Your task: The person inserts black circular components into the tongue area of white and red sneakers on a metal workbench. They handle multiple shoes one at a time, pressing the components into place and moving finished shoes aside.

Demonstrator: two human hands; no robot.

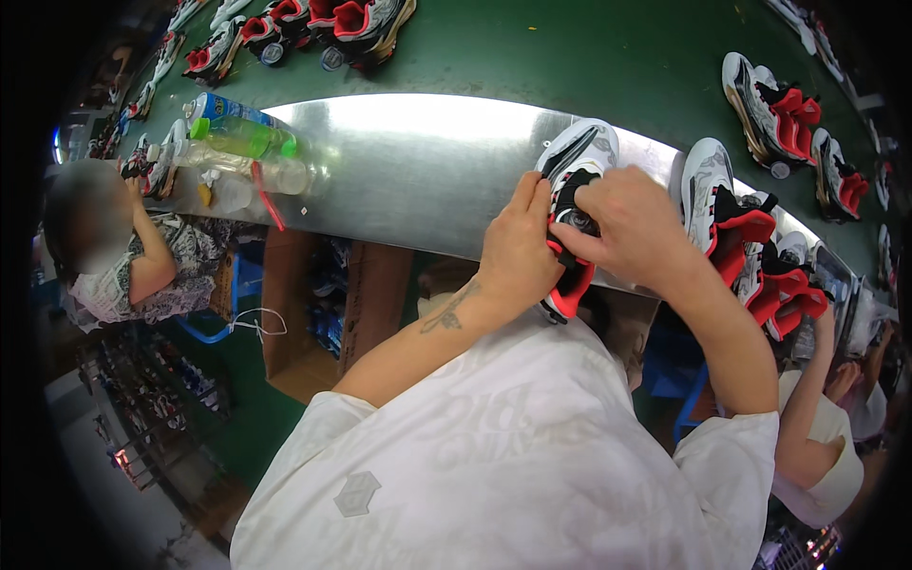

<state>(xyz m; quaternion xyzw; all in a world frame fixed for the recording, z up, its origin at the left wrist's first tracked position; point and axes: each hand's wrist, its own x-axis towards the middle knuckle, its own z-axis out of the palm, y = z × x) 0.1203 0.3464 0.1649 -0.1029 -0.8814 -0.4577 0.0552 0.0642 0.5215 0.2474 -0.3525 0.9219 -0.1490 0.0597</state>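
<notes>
A white and black sneaker (pixel 597 147) with a red lining sits at the near edge of the metal bench, toe pointing away from me. My left hand (pixel 521 242) grips its left side near the collar. On the other side, my right hand (pixel 641 228) is closed at the black tongue (pixel 568 198), its fingers bent over the lacing area. Those fingers cover part of the opening, so the exact point they pinch is partly hidden. Just right of my hands stands another such sneaker (pixel 705 180), with more red-lined sneakers (pixel 784 290) beyond it.
The metal bench (pixel 408 161) runs left to bottles (pixel 237 138) and a red strip (pixel 266 195). Behind it, a green surface (pixel 532 57) carries several sneakers (pixel 366 28). A cardboard box (pixel 370 304) stands below. Co-workers sit at left (pixel 123 247) and right (pixel 817 437).
</notes>
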